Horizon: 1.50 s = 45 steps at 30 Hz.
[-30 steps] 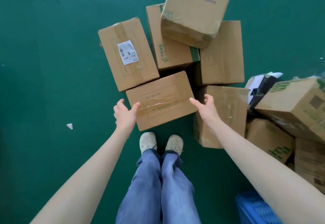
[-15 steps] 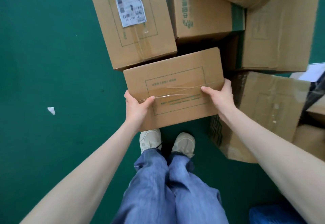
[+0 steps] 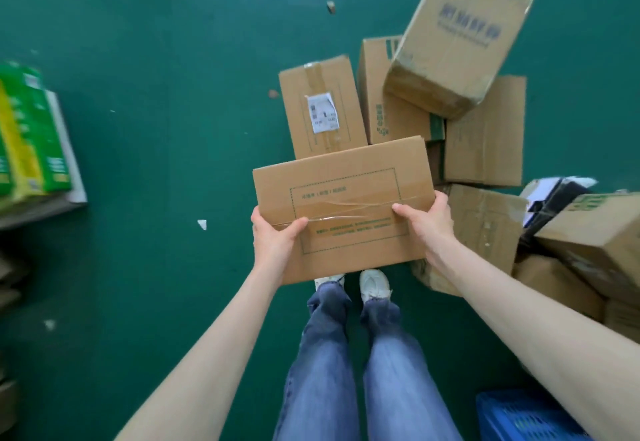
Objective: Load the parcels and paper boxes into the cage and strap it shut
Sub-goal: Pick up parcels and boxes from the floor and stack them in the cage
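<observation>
Taped box lifted off the floor pile since earlier, left hand and right hand gripping its ends

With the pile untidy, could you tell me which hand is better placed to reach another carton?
Probably right: right hand grips the held box beside the pile; left hand is over floor.

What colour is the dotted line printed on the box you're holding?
Green, on the brown held box. The head view, the only one, shows it clearly.
</observation>
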{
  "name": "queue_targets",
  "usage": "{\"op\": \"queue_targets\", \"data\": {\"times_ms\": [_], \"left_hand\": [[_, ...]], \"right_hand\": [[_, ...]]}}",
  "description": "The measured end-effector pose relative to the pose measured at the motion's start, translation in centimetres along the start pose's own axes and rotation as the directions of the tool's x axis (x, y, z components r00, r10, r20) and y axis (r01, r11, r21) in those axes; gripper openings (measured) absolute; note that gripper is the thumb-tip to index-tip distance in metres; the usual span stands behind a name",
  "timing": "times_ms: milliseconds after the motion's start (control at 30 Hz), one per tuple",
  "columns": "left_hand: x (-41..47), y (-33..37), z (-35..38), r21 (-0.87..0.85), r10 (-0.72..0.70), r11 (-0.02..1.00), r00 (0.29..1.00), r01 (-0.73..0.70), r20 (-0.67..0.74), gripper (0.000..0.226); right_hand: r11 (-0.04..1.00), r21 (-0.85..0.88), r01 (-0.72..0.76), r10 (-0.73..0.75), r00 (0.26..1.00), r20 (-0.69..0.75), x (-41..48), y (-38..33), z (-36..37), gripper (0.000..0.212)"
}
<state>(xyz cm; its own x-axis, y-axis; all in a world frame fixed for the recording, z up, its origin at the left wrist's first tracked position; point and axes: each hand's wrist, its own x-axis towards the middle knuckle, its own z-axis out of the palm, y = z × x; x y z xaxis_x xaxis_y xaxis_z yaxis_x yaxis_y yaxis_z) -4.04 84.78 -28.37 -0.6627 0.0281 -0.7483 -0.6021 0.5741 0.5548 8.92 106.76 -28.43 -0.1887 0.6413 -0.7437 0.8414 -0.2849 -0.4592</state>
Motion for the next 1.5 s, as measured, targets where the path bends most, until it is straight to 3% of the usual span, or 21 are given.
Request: {"op": "queue_targets", "data": {"times_ms": [233, 500, 700, 867, 1100, 1267, 1500], "left_hand": [[-10.1, 2.3, -6.9, -0.138, -0.01, 0.99, 0.989, -0.011, -0.149, 0.093], [-20.9, -1.7, -11.5, -0.32, -0.163, 0.946, 0.923, 0.046, -0.349, 0.093], [-25.9, -5.6, -14.5, -0.279, -0.275, 0.95, 0.794, 0.139, -0.542, 0.087], [-28.6, -9.0, -18.1, -0.403, -0.39, 0.902, 0.687, 0.152, -0.614, 0.092], [-32.3, -15.1, -25.4, -0.496, -0.52, 0.843, 0.554, 0.21, -0.65, 0.107], [-35.3, -22.4, -31.0, -0.598, -0.599, 0.785, 0.448, 0.162, -0.664, 0.11], [-40.7, -32.5, -36.2, -0.763, -0.761, 0.632, 0.287, 0.132, -0.581, 0.108]], "right_hand": [[0.99, -0.049, 0.132, -0.128, 0.988, 0.082, -10.1, -6.2, -2.8, 0.073], [0.944, -0.195, 0.267, -0.212, 0.941, 0.263, -19.5, -8.0, -2.9, 0.071], [0.886, -0.299, 0.355, -0.217, 0.886, 0.41, -24.8, -8.7, 0.7, 0.068], [0.78, -0.349, 0.519, -0.297, 0.799, 0.524, -30.1, -9.6, 5.5, 0.064], [0.657, -0.385, 0.648, -0.301, 0.694, 0.654, -39.0, -8.0, 14.5, 0.068], [0.55, -0.375, 0.746, -0.314, 0.601, 0.735, -46.8, -4.3, 22.3, 0.068], [0.352, -0.376, 0.857, -0.209, 0.464, 0.861, -57.2, 2.9, 31.2, 0.068]]}}
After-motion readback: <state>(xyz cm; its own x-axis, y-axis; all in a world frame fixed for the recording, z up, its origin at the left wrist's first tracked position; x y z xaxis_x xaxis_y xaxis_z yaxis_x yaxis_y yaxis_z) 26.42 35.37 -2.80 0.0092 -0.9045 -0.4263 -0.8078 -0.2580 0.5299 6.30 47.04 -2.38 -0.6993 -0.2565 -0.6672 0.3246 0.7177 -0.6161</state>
